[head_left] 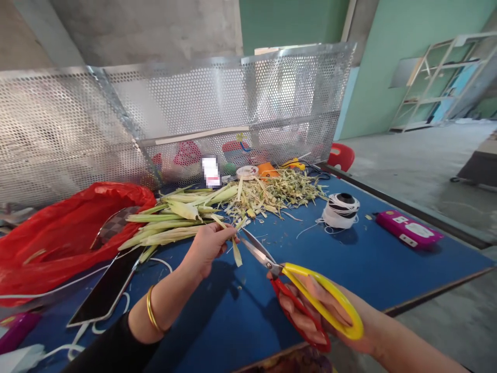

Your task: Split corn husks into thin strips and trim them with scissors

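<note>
My right hand point(318, 311) grips a pair of scissors point(267, 259) with one yellow and one red handle, blades parted and pointing up-left. My left hand point(207, 243), a gold bangle on its wrist, pinches a thin pale-green leaf strip point(236, 251) that hangs just at the blade tips. Right behind my left hand lies a pile of long green and yellowish leaves point(174, 220) on the blue table point(357, 269). Cut leaf scraps point(279, 191) are heaped farther back.
A red plastic bag point(50, 233) lies at the left, a black phone point(106, 290) with white cable beside it. A spool of white string point(341, 210) and a pink box point(407, 228) sit at the right. A perforated metal screen point(174, 119) stands behind the table.
</note>
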{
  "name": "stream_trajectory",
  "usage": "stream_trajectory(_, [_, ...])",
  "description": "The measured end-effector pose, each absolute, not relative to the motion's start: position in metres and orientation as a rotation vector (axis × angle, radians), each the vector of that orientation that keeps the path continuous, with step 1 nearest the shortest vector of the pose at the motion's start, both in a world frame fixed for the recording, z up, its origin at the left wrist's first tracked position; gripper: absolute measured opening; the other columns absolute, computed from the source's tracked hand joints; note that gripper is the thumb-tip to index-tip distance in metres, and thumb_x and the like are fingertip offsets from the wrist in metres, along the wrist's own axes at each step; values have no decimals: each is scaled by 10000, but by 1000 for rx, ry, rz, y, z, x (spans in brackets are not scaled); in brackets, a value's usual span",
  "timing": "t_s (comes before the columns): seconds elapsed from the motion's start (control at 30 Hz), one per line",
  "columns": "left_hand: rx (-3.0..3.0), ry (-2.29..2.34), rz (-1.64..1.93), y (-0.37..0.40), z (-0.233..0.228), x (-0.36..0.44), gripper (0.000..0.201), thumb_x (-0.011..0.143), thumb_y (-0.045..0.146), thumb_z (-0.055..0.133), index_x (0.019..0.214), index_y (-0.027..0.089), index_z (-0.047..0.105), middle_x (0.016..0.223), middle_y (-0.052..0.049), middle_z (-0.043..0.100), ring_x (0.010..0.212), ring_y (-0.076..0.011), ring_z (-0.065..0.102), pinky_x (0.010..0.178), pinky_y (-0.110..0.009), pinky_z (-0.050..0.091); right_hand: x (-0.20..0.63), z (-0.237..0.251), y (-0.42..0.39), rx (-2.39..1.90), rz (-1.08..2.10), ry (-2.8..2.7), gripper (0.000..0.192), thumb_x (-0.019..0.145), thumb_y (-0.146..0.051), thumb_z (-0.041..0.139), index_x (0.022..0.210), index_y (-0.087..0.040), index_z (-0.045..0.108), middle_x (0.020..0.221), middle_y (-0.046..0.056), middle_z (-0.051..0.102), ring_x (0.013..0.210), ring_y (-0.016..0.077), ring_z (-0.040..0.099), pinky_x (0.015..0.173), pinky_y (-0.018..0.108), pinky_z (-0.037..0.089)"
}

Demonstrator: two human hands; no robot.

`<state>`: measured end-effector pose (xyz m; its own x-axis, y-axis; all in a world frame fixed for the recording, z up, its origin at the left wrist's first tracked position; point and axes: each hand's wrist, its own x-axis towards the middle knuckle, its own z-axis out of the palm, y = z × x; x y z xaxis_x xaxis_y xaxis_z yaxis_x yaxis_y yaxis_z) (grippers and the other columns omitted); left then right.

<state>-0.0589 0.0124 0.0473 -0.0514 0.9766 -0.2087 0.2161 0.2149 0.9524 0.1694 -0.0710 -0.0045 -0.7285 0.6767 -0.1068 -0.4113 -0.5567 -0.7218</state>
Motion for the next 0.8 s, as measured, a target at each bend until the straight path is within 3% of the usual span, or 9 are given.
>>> stream_trajectory(0.33, [1221,1437,904,8,50,-49,184,638,295,625,736,164,540,601,2,634,341,-26,310,359,-171,134,163,-1,-67,-613,2208,-957,509,760,-601,608,1048,-194,502,751,-14,506,454,26,405,374,133,320])
stream_trajectory(0.53, [1154,1433,901,8,52,-42,224,602,328,660,696,145,571,600,-6,636,340,-23,324,368,-174,129,157,15,-64,-813,2014,-1150,496,734,-618,618,971,-220,442,667,-68,446,395,20,343,322,130,271])
stream_trajectory(0.67, [1104,1397,918,15,55,-34,247,573,324,683,681,128,579,602,-31,653,343,-23,326,370,-177,151,157,23,-58,-1029,1832,-1230,456,702,-518,695,970,-227,470,627,-94,426,362,11,280,321,150,225])
stream_trajectory(0.8, [1074,1337,926,25,56,-22,204,561,285,678,648,126,584,534,-6,610,348,-25,318,370,-176,146,163,21,-45,-1126,1651,-1262,376,692,-443,720,939,-210,558,636,-59,490,473,52,403,412,175,287])
